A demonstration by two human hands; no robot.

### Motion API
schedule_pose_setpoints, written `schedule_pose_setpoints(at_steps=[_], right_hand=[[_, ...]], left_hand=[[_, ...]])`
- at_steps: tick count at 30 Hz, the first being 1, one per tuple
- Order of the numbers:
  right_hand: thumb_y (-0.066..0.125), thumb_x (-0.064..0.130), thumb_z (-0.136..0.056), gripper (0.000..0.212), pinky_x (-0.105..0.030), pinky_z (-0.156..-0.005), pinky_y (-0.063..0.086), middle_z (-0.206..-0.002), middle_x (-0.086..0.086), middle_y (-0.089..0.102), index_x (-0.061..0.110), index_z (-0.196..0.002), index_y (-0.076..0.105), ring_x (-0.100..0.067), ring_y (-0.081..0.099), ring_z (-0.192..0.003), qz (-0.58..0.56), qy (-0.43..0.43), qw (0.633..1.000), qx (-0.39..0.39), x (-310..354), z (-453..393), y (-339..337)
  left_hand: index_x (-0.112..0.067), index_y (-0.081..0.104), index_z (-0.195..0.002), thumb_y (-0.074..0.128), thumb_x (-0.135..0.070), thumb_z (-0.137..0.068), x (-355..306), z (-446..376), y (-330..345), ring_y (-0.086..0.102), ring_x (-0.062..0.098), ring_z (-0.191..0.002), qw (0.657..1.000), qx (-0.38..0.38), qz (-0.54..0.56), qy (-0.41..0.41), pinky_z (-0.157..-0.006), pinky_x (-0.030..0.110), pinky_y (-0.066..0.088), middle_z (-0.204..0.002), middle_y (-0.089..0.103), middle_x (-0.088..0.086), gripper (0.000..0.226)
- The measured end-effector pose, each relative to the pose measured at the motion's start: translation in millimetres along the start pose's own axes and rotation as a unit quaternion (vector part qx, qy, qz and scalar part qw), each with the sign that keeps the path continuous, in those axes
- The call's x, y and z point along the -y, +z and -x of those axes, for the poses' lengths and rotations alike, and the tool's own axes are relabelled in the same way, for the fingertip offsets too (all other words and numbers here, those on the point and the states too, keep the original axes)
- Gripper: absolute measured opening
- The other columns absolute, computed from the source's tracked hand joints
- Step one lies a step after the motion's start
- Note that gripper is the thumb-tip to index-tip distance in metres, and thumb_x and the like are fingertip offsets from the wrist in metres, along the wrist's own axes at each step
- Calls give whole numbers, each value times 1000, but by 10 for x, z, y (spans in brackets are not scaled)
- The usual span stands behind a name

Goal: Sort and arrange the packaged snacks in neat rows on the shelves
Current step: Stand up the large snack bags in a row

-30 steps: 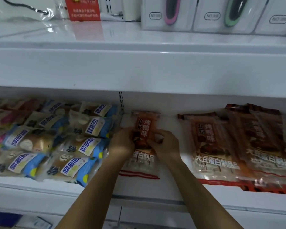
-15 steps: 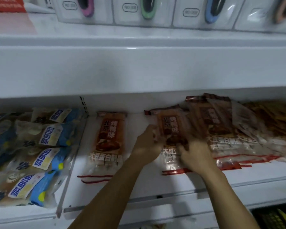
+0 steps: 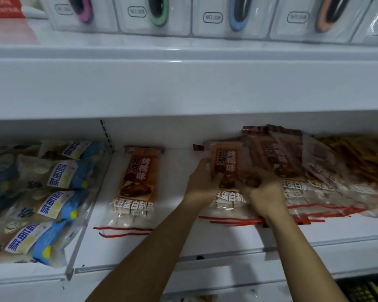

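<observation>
One brown pack (image 3: 138, 186) lies squared on the shelf (image 3: 205, 243); both hands (image 3: 202, 185) (image 3: 265, 196) grip the next pack (image 3: 226, 168); the 3 o'clock heap (image 3: 310, 171) remains unsorted.

Both bare forearms reach up and forward from lower edge of view, converging; left hand (image 3: 202, 185) fingers curled, gripping left side of snack pack (image 3: 226, 171); right hand (image 3: 264, 192) beside it, fingers curled on pack's lower right, slightly blurred
</observation>
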State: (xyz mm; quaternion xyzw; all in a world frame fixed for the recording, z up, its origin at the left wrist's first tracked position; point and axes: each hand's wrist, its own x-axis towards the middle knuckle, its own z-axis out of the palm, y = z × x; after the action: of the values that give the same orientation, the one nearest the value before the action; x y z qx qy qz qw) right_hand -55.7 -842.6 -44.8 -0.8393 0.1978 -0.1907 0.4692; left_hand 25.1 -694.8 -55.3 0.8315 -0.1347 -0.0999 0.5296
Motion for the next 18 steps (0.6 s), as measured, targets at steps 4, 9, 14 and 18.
schedule_pose_setpoints(at_steps=[4, 9, 14, 18], right_hand=[[85, 5, -77, 36, -13, -75, 55, -86, 24, 71, 30, -99, 72, 11, 68, -79, -48, -19, 998, 46, 161, -13, 182], [88, 20, -77, 23, -34, -82, 61, -86, 10, 77, 33, -86, 72, -4, 73, -81, -61, -19, 993, 102, 342, 46, 624], [88, 23, -76, 17, -32, -82, 60, -84, 10, 76, 29, -82, 73, -3, 71, -79, -38, -21, 996, 84, 275, 47, 914], [82, 33, -81, 20, -26, -77, 58, -88, 9, 75, 22, -97, 77, -5, 70, -80, 64, -60, 991, 100, 254, 24, 1025]], left_hand=[[-23, 50, -135, 45, -48, -98, 127, 23, -298, 69, 25, -89, 972, -77, -195, 111, -75, 39, 55, -100, 72, 2, 45], [-18, 41, -142, 46, -43, -103, 338, 34, -678, 68, 34, -94, 955, -63, -275, 92, -75, 38, 51, -105, 68, 10, 47], [-23, 46, -142, 47, -48, -101, 414, 99, -811, 55, 34, -125, 930, -56, -363, 20, -104, 47, 43, -134, 60, 9, 49], [-27, 50, -133, 48, -53, -99, 509, 177, -851, 34, 35, -144, 913, -53, -404, -31, -113, 58, 26, -141, 56, 2, 43]])
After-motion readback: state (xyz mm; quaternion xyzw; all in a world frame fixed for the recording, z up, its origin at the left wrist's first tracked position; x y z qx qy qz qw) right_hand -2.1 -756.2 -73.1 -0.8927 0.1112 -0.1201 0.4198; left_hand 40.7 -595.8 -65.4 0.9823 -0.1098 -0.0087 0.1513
